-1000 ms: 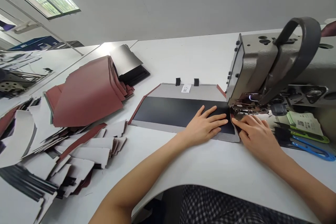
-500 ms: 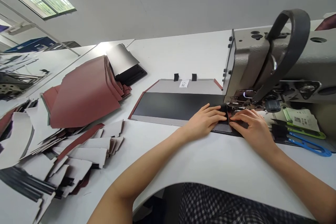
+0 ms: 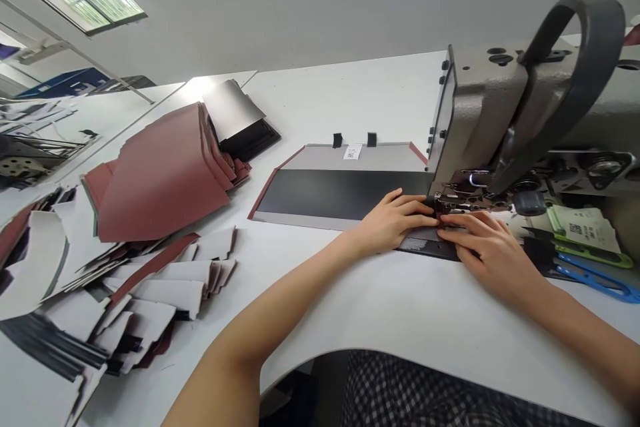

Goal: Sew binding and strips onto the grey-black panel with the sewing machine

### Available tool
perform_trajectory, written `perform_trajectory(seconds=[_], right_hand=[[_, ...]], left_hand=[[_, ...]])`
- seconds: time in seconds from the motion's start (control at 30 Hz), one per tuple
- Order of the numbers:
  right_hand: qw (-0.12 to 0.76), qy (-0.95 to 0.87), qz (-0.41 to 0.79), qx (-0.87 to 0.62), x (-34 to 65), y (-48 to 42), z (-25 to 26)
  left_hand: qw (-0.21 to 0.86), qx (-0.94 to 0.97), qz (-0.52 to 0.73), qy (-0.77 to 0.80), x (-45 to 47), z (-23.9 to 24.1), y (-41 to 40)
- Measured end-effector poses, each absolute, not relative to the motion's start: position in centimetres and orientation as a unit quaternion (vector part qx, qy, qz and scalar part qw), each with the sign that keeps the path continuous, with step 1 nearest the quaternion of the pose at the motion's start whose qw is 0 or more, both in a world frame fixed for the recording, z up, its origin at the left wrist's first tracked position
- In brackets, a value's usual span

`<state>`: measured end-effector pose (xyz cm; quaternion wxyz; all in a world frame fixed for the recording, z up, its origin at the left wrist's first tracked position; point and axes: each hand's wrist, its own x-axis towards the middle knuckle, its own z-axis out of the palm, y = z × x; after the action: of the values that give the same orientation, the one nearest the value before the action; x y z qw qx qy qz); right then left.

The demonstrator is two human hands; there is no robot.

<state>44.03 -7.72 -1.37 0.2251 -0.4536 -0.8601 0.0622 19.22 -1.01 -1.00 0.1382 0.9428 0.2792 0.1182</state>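
A flat panel (image 3: 320,197) with a black middle band, grey borders and reddish-brown edges lies on the white table, its right end under the presser foot (image 3: 453,203) of a grey sewing machine (image 3: 505,107). My left hand (image 3: 395,221) rests flat on the panel just left of the foot, fingers stretched out toward it. My right hand (image 3: 483,247) lies on the panel's near right corner, fingers extended and pressing down beside the foot. The fingertips of both hands almost meet at the needle area.
A stack of reddish-brown sheets (image 3: 160,173) and a grey-black stack (image 3: 240,120) lie left of the panel. Scattered grey and white cut pieces (image 3: 150,280) cover the near left. Blue and green snips (image 3: 595,273) and a paper tag (image 3: 580,230) lie right of the machine.
The panel has fed to the right, under the machine, and its near corner now sticks out toward me. Both hands drew closer together at the presser foot.
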Motion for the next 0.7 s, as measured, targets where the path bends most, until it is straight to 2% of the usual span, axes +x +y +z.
perform_trajectory(seconds=[0.23,0.7], right_hand=[[0.265,-0.85,0.045,-0.452,43.6,-6.6,-2.0],[0.281,-0.851,0.051,-0.441,43.4,-6.8,-2.0]], left_hand=[[0.139,0.939,0.145,0.278,19.5,-1.1,2.0],[0.124,0.932,0.144,0.308,19.9,-1.5,4.1]])
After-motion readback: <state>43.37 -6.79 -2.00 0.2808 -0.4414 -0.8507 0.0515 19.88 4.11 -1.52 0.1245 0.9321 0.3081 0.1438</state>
